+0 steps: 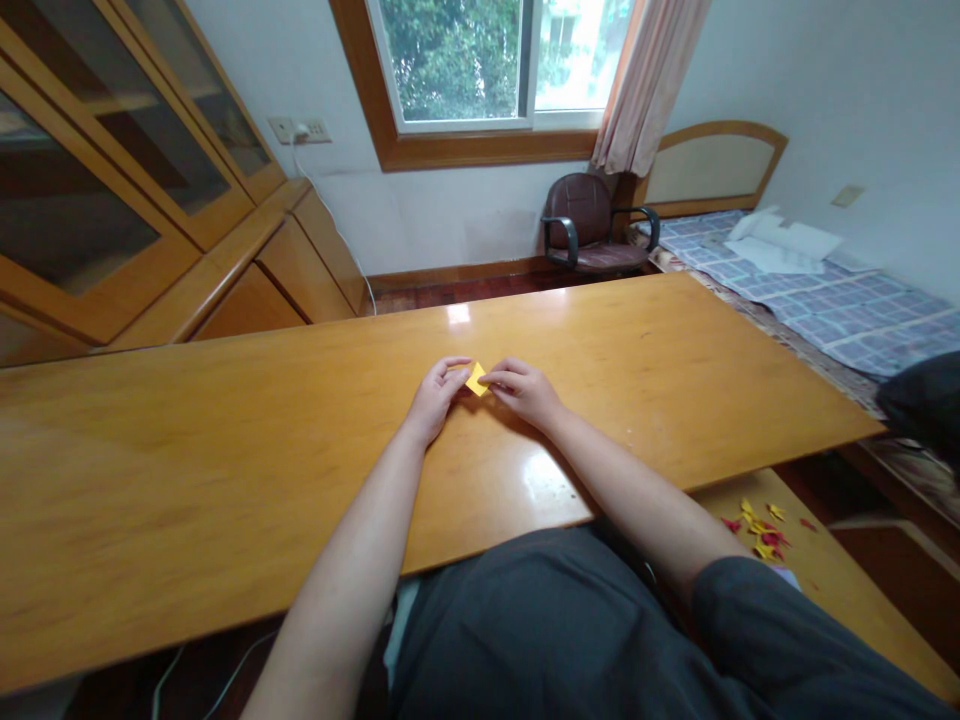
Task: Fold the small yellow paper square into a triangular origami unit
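Observation:
A small folded piece of yellow paper point(475, 379), roughly diamond-shaped, is held just above the wooden table point(225, 470) in front of me. My left hand point(436, 396) pinches its left corner between thumb and fingers. On the opposite side, my right hand point(525, 388) grips the right edge with its fingertips. Parts of the paper's edges are hidden behind the fingers, and the finer folds are too small to make out.
Several small red and yellow folded paper pieces point(765, 530) lie on a lower wooden surface point(847, 590) at my right. A brown armchair point(589, 225) stands beyond the table. Right of it is a bed point(840, 300) with a checked cover. A glass-door cabinet point(142, 150) stands at the left.

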`<act>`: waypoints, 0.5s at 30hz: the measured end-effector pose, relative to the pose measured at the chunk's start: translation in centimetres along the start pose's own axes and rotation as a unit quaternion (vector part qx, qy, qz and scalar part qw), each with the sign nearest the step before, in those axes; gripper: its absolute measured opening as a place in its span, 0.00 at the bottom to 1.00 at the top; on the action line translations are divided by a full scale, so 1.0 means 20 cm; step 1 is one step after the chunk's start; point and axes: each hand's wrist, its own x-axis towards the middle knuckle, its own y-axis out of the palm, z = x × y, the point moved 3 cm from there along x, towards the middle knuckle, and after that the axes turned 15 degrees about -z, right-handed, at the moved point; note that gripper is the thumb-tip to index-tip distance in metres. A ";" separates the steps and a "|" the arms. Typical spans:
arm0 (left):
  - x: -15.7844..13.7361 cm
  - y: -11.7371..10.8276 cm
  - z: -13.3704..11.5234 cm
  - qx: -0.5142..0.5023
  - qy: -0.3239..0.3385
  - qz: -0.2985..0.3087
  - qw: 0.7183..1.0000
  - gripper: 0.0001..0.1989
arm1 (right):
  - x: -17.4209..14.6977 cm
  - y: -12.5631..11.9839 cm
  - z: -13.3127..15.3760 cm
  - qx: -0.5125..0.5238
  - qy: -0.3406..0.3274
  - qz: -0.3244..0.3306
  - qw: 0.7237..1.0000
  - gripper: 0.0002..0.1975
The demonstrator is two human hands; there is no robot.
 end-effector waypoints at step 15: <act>-0.01 0.00 -0.01 0.025 0.032 0.002 0.999 0.24 | 0.00 0.02 -0.02 0.004 0.000 0.026 1.000 0.09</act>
